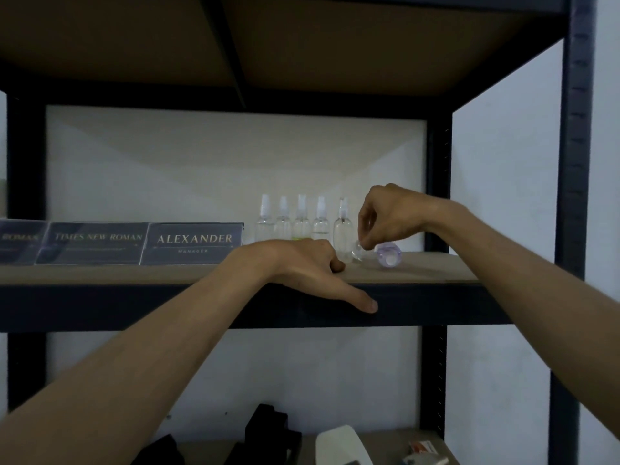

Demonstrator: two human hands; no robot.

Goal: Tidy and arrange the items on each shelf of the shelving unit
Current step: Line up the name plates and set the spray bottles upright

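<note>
Pinching: right fingertips (pixel 364 242) are closed together on the neck end of the fallen spray bottle (pixel 388 255), thumb against forefinger. The other fingers are curled above.
Right hand (pixel 391 214): wrist arched over the board, arm coming in from the right.
Fallen spray bottle: lies on its side on the middle shelf board (pixel 100 273), clear, purple-tinted base toward the camera. Its cap end is hidden behind the fingers.
Left fingers (pixel 336 265): loosely curled on the board and holding nothing; the thumb points down along the front rail (pixel 134 305).
Left hand (pixel 302 267): rests on the shelf edge, just left of the fallen bottle; can't tell if they touch.
Upright spray bottles (pixel 302 224): five clear ones in a tight row. The end bottle (pixel 343 229) stands just beside the pinch.
Nameplates: ALEXANDER plate (pixel 194 243), TIMES NEW ROMAN plate (pixel 94 243) and a third, cut off at the frame edge, line up left of the row.
Lower shelf: dark objects (pixel 268 427) and a white object (pixel 339 441), too dim to name.
Step, judged: standing the fallen bottle up to join the row.
Risk 1: a narrow pinch on smooth plastic could let the bottle swivel or slip as it tips upright.
Risk 2: the swinging base or knuckles could clip the end bottle, and in so tight a row one fall could topple the rest.
Risk 3: a dropped round bottle could roll off the front, as the board shows no lip.
</note>
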